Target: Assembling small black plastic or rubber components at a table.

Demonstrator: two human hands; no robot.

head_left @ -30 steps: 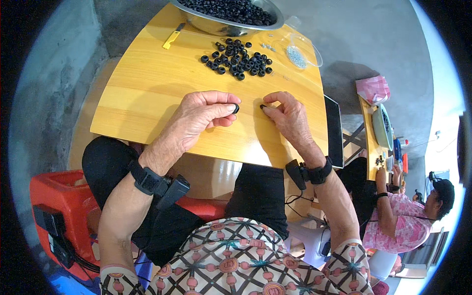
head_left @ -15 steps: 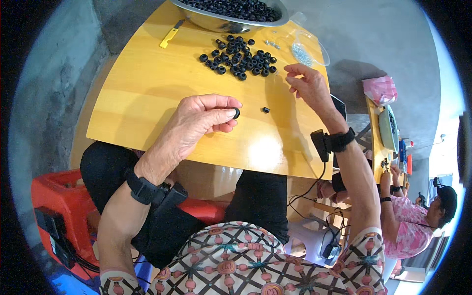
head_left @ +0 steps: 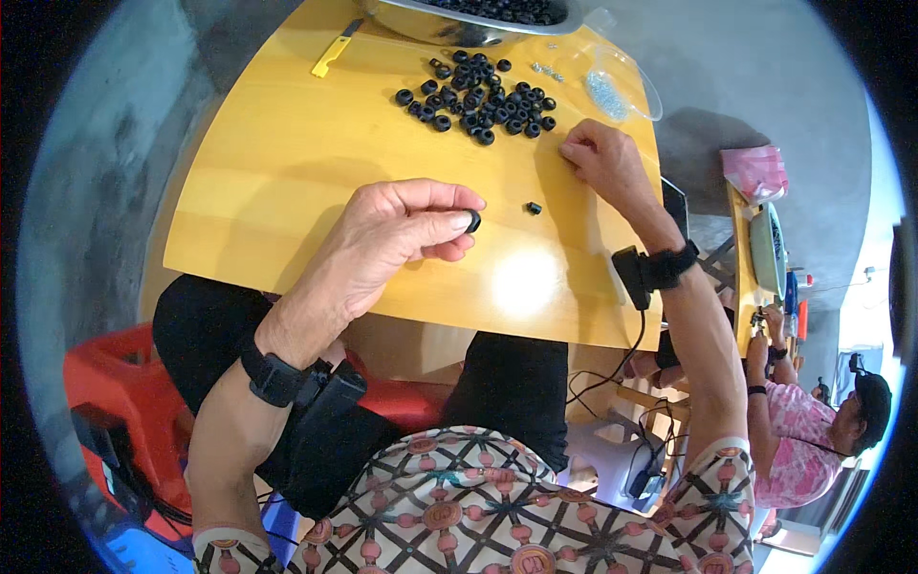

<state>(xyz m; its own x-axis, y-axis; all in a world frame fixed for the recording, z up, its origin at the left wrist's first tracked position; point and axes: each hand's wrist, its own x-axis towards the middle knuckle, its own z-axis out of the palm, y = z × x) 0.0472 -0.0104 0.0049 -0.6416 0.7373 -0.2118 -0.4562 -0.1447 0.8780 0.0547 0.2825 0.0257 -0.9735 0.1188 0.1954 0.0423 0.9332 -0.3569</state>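
Between thumb and fingers, my left hand (head_left: 397,230) pinches a small black ring-like piece (head_left: 473,222) above the yellow table (head_left: 258,153). Just right of it, one loose black piece (head_left: 534,208) lies on the tabletop. My right hand (head_left: 612,167) is closed with curled fingers, low over the table beside the right end of a pile of black ring-like pieces (head_left: 486,107). Its fingertips are partly hidden, so whatever they hold, if anything, cannot be made out. Several small silvery parts (head_left: 548,71) lie beyond the pile, near a clear plastic tub (head_left: 652,94) with more such parts.
A metal bowl (head_left: 411,21) full of black pieces stands at the far edge. A yellow utility knife (head_left: 331,55) lies at the far left. Cables (head_left: 643,335) hang by my right wrist. A red chair (head_left: 120,383) is at left; another person (head_left: 803,430) works at a table on the right.
My right hand has gone from loosely bent fingers to a tighter curl, staying beside the pile. The left hand still pinches its black piece. The whole view has shifted slightly.
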